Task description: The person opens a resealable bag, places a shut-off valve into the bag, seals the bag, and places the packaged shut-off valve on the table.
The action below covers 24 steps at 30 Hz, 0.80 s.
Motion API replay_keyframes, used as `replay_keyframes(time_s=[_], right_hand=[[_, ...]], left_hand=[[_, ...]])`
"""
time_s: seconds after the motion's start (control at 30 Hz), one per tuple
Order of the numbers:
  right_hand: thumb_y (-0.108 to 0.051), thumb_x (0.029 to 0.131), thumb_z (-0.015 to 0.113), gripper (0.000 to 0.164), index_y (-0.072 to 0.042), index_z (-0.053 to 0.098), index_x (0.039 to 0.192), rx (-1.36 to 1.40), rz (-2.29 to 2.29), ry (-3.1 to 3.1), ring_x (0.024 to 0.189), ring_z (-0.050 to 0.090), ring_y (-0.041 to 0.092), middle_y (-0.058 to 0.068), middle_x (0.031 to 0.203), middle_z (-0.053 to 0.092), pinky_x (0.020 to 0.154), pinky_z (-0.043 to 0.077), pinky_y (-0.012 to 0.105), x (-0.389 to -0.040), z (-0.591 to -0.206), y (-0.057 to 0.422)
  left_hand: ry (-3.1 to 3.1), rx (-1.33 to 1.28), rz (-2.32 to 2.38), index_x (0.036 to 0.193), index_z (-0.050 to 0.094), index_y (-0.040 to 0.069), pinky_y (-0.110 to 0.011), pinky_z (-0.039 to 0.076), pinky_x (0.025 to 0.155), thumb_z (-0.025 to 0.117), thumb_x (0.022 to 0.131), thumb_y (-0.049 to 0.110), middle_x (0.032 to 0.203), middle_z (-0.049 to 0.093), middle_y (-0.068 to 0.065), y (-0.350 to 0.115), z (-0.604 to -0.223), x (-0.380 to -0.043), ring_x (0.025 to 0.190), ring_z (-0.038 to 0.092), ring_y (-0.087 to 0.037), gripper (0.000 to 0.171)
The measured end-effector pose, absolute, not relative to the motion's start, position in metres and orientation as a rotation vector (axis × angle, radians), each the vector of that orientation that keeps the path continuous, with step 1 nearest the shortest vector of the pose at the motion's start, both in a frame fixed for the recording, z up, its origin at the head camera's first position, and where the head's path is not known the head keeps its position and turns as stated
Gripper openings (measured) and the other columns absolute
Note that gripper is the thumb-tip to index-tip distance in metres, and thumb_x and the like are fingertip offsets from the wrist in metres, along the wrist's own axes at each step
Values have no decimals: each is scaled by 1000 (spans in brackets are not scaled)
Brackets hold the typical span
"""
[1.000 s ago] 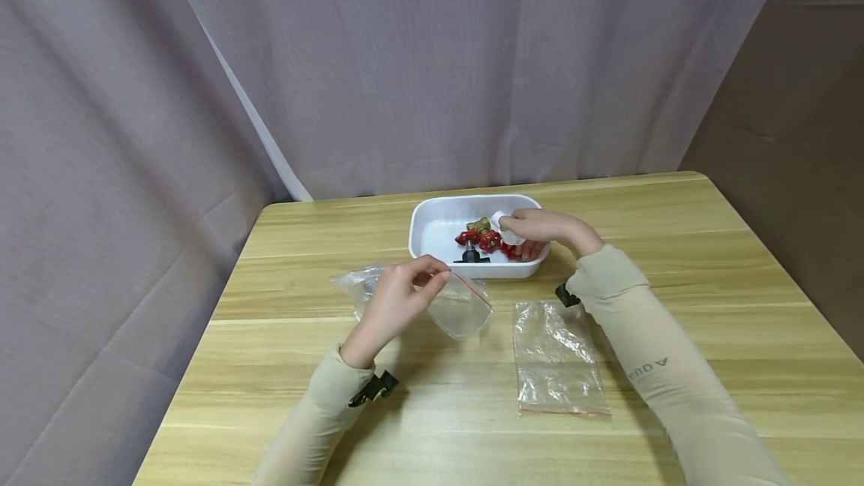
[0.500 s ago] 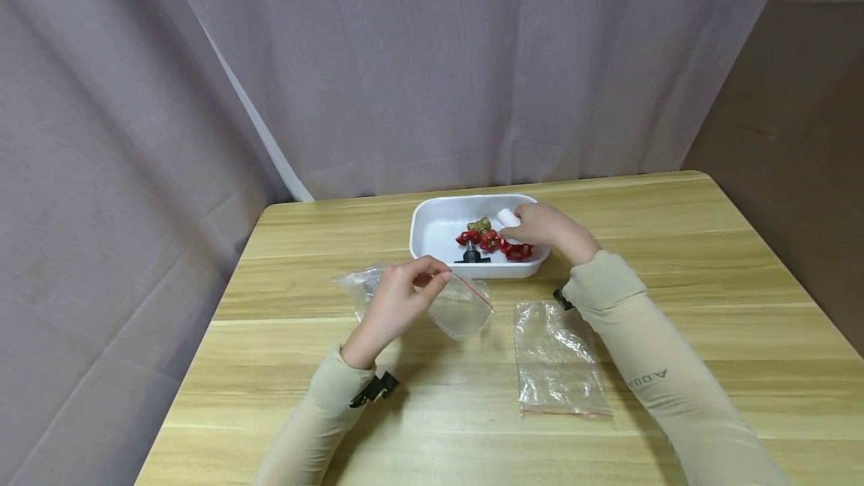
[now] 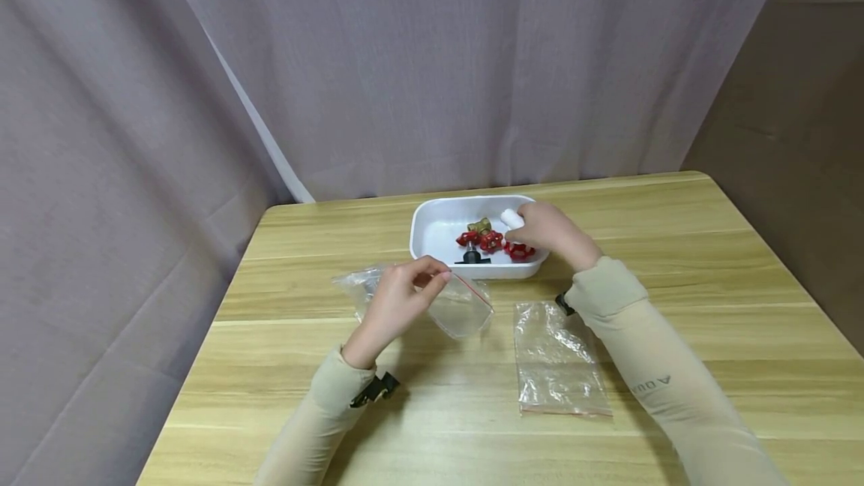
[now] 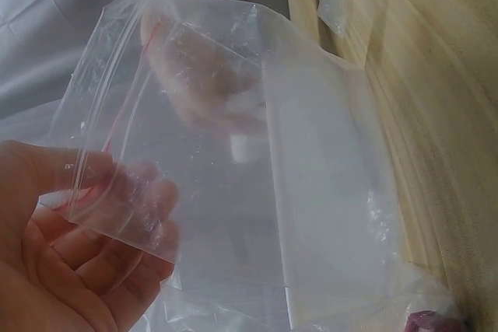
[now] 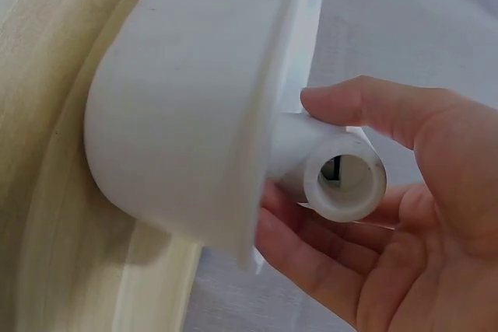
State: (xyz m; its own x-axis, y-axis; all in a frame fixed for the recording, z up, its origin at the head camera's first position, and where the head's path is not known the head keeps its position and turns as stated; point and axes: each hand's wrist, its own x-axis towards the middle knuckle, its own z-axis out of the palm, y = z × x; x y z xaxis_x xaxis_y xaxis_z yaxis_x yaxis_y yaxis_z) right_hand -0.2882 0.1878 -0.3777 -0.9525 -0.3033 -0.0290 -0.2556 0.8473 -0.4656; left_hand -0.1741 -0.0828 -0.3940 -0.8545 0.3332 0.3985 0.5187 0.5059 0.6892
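White fitting (image 5: 305,144) lies gripped inside the right hand (image 5: 424,227), while the left hand (image 3: 400,295) pinches a bag (image 3: 461,313).

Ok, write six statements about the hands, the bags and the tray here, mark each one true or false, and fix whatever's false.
1. The left hand pinches a clear bag near its red strip. True.
2. The right hand holds nothing. False: it grips a white pipe piece.
3. The red knobs lie in the white tray. True.
4. The brass fitting lies outside the tray. False: it is inside.
5. Another clear bag lies on the table. True.
6. The table is solid black. False: it is pale with a wood grain.
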Motion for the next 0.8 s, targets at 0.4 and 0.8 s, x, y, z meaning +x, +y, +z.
replay_keyframes(time_s=[0.4, 0.8], right_hand=[[-23, 87, 71, 34, 3, 67, 109, -487, -926, 2986, 73, 59, 25, 11, 82, 66, 64, 47, 36, -273, -349, 193], [-29, 88, 76, 42, -6, 67, 121, -735, -1154, 2807, 79, 61, 21, 7, 99, 69, 67, 51, 34, -210, -304, 167]], left_hand=[[-2537, -743, -1257, 102, 74, 9, -26, 58, 73, 69, 96, 19, 95, 76, -3, -83, -395, -177, 79, 72, -15, 12], [-2543, -737, -1260, 102, 74, 11, -27, 58, 72, 68, 98, 19, 94, 76, 0, -86, -392, -179, 79, 72, -13, 11]])
